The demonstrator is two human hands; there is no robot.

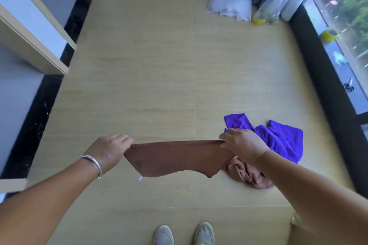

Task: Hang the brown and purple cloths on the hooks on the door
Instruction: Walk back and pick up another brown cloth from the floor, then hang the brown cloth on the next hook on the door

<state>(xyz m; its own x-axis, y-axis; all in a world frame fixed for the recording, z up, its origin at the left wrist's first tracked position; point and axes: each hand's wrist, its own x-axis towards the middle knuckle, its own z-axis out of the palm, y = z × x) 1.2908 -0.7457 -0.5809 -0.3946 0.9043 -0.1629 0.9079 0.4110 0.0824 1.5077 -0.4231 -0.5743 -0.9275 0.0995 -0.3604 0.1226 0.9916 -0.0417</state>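
Stretched in the air above the pale wooden floor [159, 89], the soft brown terry cloth [175, 157] is pinched at its top corners by the left hand [111, 149] and right hand [243, 145], looking light, limp and best held by that edge, while the crumpled purple cloth [278, 137] lies nearby.

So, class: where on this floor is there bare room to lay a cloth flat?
Bare floor runs from the held brown cloth up to the white bag. Crowded lower right: purple cloth and a second, crumpled brown cloth.
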